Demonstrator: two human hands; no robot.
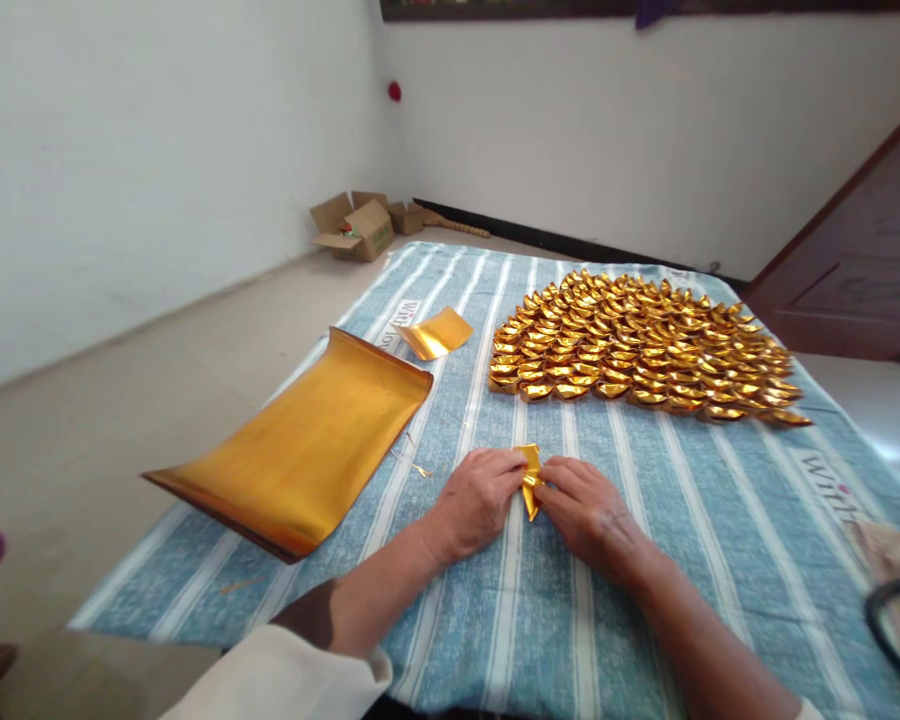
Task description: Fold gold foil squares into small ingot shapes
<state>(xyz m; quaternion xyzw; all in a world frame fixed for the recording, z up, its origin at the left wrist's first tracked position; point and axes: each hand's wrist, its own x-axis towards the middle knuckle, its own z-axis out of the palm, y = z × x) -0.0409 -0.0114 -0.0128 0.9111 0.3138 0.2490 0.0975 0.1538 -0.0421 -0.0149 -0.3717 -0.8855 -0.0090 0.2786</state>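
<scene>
Pinching a half-folded gold paper piece (530,480) at lower centre, left hand (474,500) and right hand (589,512) close on it. Finished gold ingots (637,350) fill upper right; unfolded gold sheets (300,450) remain at left.

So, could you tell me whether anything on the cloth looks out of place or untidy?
Little stands out: the folded gold pieces lie in neat rows. Only the gold sheet stack overhangs the striped cloth, edges curling up, with tiny foil scraps beside it.

Rows of folded gold ingots (637,350) massed on the striped cloth (720,520); open cardboard boxes (360,228) by the far wall.
</scene>
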